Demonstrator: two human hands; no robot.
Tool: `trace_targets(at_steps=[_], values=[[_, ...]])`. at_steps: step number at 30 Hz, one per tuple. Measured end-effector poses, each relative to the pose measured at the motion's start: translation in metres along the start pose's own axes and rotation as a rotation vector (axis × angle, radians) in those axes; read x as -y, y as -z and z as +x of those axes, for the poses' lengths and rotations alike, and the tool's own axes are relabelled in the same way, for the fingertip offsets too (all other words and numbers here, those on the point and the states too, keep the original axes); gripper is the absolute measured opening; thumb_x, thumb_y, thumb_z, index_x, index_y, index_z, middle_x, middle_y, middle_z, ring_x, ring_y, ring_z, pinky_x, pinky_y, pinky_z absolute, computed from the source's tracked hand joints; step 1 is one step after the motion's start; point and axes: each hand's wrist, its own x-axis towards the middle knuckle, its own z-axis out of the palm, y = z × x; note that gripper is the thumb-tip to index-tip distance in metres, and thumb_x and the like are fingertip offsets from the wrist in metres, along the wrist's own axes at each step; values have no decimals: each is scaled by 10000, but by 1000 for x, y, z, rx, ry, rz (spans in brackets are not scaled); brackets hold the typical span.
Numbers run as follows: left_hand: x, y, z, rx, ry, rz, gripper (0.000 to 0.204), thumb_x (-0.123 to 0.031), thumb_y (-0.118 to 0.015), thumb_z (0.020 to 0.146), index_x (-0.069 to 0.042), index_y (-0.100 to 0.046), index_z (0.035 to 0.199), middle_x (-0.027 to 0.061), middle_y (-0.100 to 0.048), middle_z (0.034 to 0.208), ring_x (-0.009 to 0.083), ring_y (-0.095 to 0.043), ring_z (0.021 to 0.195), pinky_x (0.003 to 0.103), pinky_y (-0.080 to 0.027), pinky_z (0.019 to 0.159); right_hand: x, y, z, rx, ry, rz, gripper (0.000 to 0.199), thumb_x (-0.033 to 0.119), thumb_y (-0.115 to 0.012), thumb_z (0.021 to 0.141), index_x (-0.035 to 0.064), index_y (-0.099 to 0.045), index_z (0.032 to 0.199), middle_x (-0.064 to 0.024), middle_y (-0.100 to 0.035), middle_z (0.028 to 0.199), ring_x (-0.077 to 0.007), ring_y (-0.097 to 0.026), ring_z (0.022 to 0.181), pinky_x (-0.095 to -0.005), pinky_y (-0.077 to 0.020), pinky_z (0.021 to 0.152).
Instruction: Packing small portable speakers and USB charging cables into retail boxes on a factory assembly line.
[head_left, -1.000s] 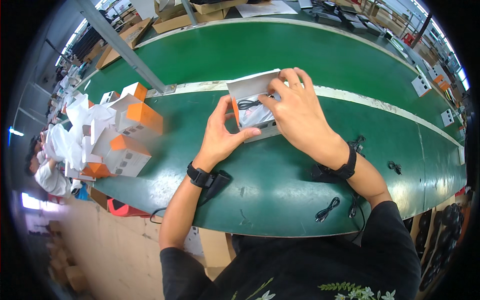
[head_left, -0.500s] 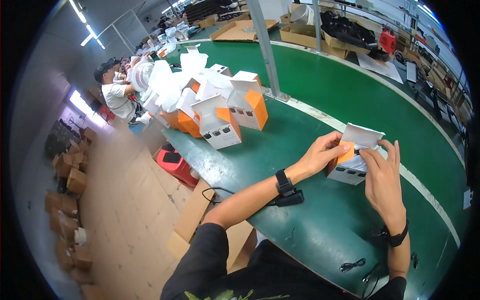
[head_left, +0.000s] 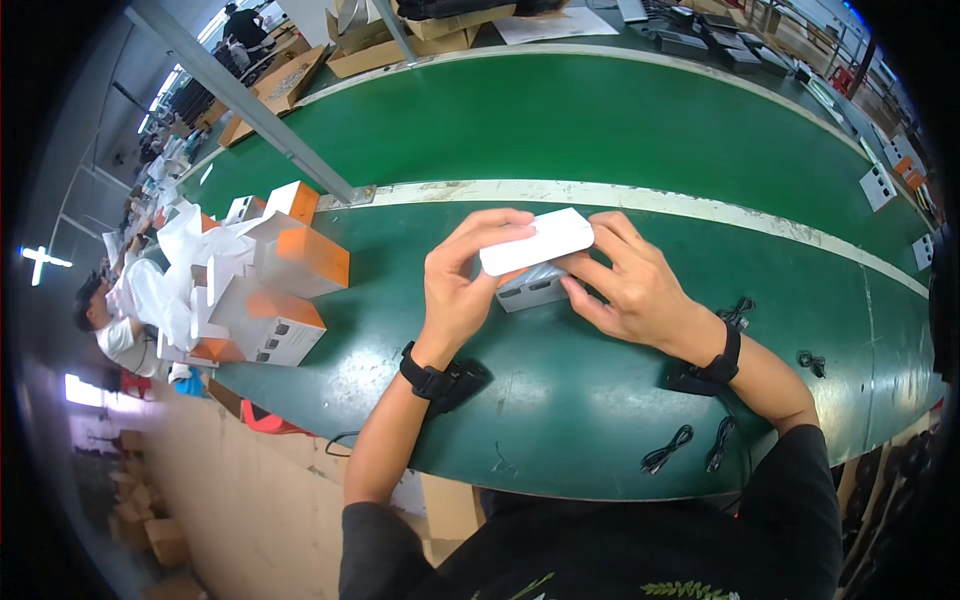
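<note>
A small white and orange carton (head_left: 532, 291) stands on the green table in front of me, held between both hands. Its white lid flap (head_left: 537, 242) is folded over the top but still tilted, with a gap showing below it. My left hand (head_left: 462, 272) grips the carton's left side, fingers along the flap's edge. On the right side, my right hand (head_left: 638, 282) has its fingertips against the flap's end and its thumb low by the carton's front. Dark pictures show on the front panel. What lies inside is mostly hidden.
Several opened cartons (head_left: 290, 338) with white wrapping (head_left: 165, 300) crowd the table's left. Coiled black cables (head_left: 667, 450) lie near my right forearm. A metal post (head_left: 250, 115) rises beside the green belt (head_left: 560, 120). Another person (head_left: 125, 338) works at far left.
The carton's flap has gone from standing up to folded over the top. Both hands have shifted onto its sides. My view has turned to the right.
</note>
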Motion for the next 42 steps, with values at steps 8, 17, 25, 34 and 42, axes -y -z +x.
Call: trace_targets(at_steps=[8, 17, 25, 34, 42], values=[[-16, -1, -3, 81, -179, 370, 338, -133, -877, 862, -51, -833, 1187, 200, -774, 1343, 362, -717, 1243, 450, -556, 1056, -11, -7, -17, -278, -148, 291, 308, 58, -937, 809, 2, -768, 1060, -148, -746, 1135, -243, -761, 870, -336, -636, 689], [-24, 16, -1, 218, -244, 488, 328, -112, -847, 887, -149, -879, 1211, 163, -742, 1418, 371, -678, 1295, 474, -549, 1091, -17, 4, 4, -56, 12, 148, 304, 23, -880, 843, 33, -811, 1139, -125, -749, 1139, -264, -733, 941, -314, -640, 640], [-24, 20, -5, 315, -271, 436, 440, -165, -892, 870, -195, -839, 1306, 140, -657, 1565, 386, -616, 1365, 483, -545, 1123, -6, 9, 8, 58, 12, 162, 504, 50, -895, 785, 20, -705, 1250, -214, -648, 1395, -399, -678, 1183, -473, -623, 921], [-12, 33, -13, 245, -54, 506, 727, -383, -814, 982, -187, -563, 1635, 239, -332, 1783, 480, -394, 1578, 579, -386, 1275, -41, 5, -1, 217, -223, 191, 674, 77, -897, 844, 137, -707, 1488, -213, -550, 1475, -398, -667, 1214, -465, -576, 1035], [33, 57, -36, 389, 188, 752, 757, -441, -750, 1036, -113, -484, 1664, 315, -273, 1776, 487, -325, 1612, 568, -344, 1300, -241, 45, -63, 17, -782, -500, 711, 327, -771, 1033, 316, -498, 1689, -169, -603, 1414, -340, -666, 1168, -460, -567, 1003]])
